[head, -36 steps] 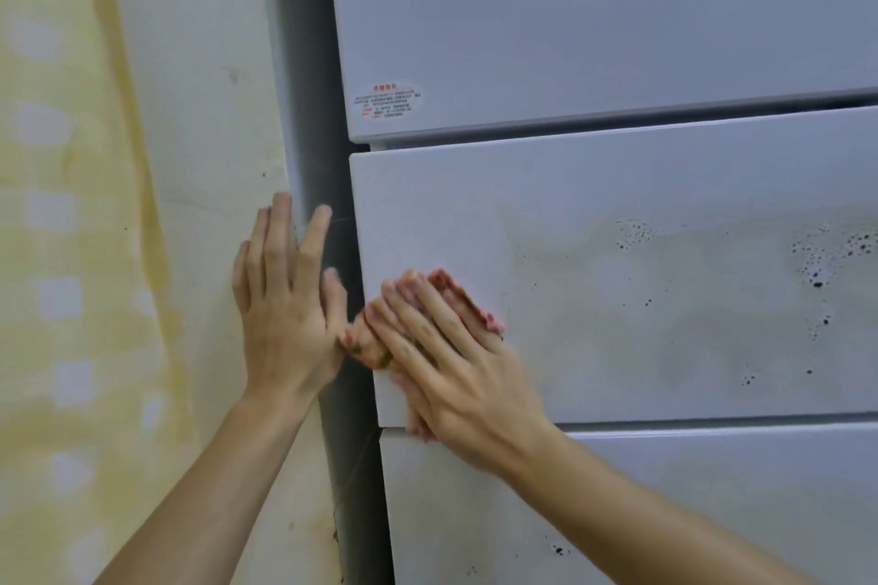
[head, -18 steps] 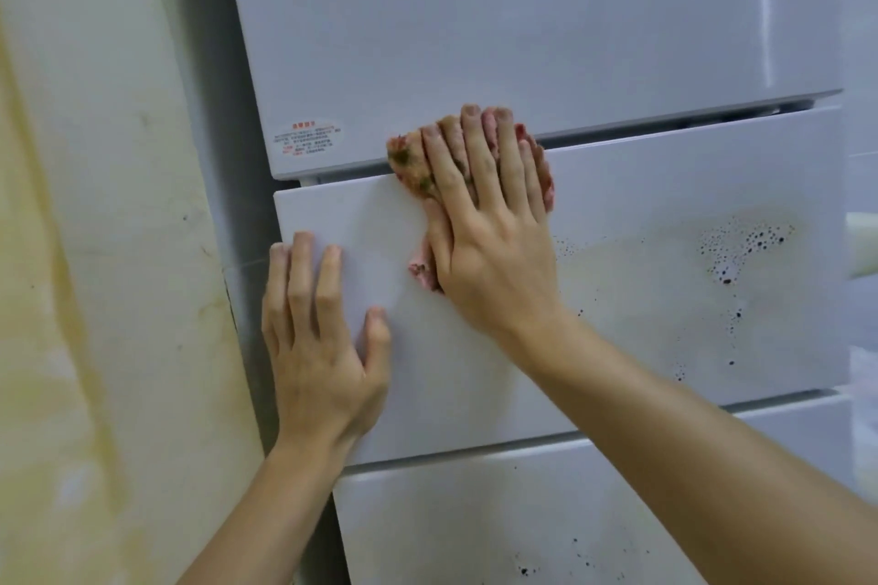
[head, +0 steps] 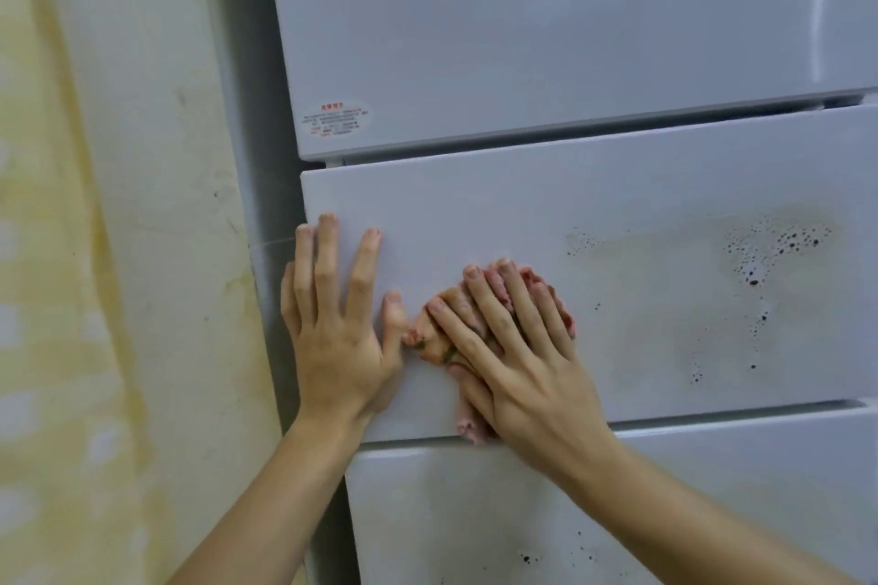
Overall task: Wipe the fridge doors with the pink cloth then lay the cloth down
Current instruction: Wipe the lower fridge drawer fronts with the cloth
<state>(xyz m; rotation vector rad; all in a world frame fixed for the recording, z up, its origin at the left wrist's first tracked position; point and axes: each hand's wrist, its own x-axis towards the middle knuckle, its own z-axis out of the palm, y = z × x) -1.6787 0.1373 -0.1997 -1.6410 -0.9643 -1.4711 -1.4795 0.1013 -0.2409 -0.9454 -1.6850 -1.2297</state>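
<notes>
Specks of dark grime and a brownish smear mark the right part of the white middle fridge door. It sits between a white upper door bearing a small red-printed sticker and a white lower door. A yellow-stained wall stands to the left. The left hand lies flat, fingers straight, on the middle door's left edge. Just right of it, the right hand presses the crumpled pink cloth against that door with extended fingers.

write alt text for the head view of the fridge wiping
The right hand presses a pink cloth flat against the middle fridge door, beside the left hand resting open near its left edge. Dark specks dot the door further right.
</notes>
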